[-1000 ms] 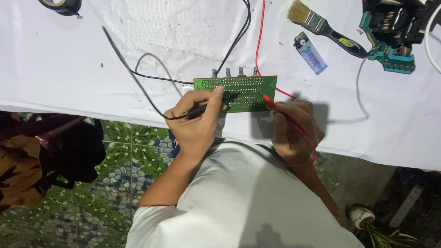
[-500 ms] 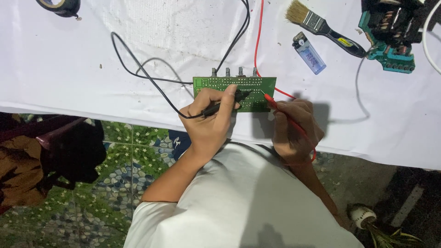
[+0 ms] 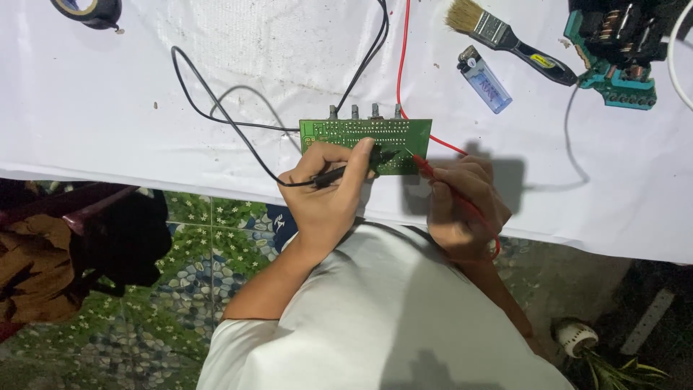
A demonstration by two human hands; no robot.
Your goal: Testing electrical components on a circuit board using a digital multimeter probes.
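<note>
We see a paint brush (image 3: 505, 37) and a blue lighter (image 3: 485, 79) lying near each other on the white cloth (image 3: 108, 108). A teal gadget (image 3: 619, 50) sits in the far corner (full of little parts), and a black tape roll (image 3: 90, 11) lies across from it.

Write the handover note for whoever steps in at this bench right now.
Left hand: holds the black probe, tip down on the green circuit board.
Right hand: holds the red probe, tip at the board's right part.
The board lies flat on the white cloth near the table's front edge, knobs on its far edge, black and red leads running away past it.
Both probes are on the board; no meter shows in view, so no reading can be told.
Untouched: paintbrush, lighter, tape roll.
</note>
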